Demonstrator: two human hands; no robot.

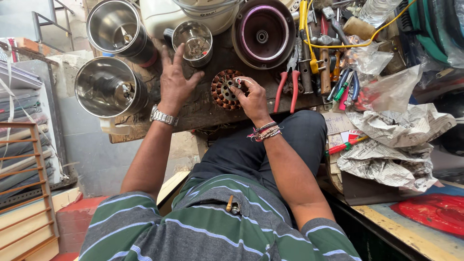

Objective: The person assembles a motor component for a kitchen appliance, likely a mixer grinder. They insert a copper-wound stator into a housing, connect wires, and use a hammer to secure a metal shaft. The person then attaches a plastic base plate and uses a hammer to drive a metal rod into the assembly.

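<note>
Two hands at near edge of bench (203, 113). Right hand (251, 99): fingers curled, pinching small part at centre of copper-wound stator (223, 89). Left hand (175, 82): open, flat on bench beside stator, holding nothing. Risk: stator sits near bench edge, could slide off under push. Pliers (286, 84) close right; steel jars (108, 87) left, small cup (192, 42) behind; little free room.

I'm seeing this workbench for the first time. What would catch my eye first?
At the centre, the right hand grips a round copper-wound motor core while the left hand rests flat beside it. Shiny steel mixer jars stand at the left, and red-handled pliers lie among cluttered tools at the right.
</note>
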